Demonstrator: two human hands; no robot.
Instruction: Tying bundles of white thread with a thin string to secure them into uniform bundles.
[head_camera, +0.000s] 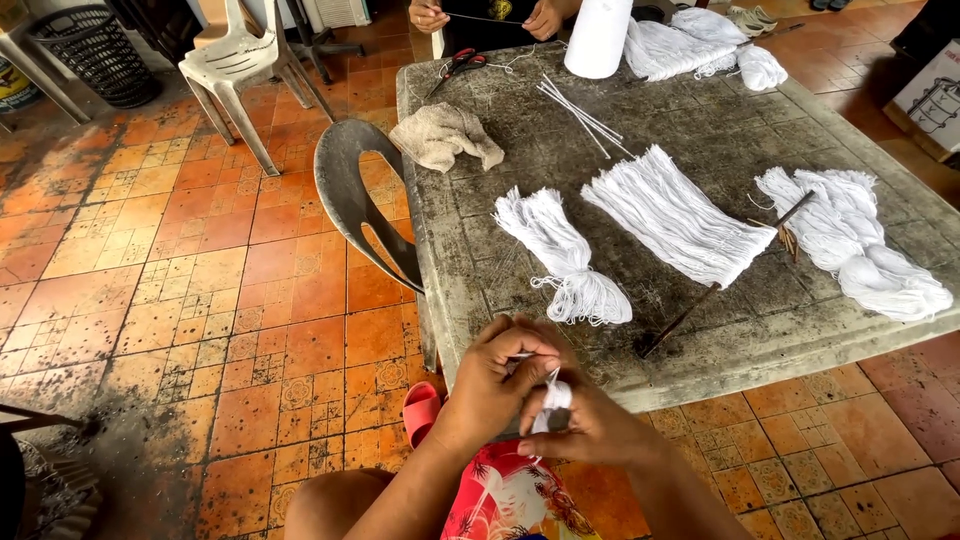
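Holding a small white bundle of string (553, 398) just off the near edge of the table (480, 270), we keep both hands close to our lap so the string stays tight. Our left hand (497, 385) pinches a strand between finger and thumb. Our right hand (590, 425) is curled shut around the bundle to steady it. On the table, three more string bundles (668, 222) lie side by side within easy reach. At the table's far edge, another person's hands (487, 16) work near red scissors (460, 64).
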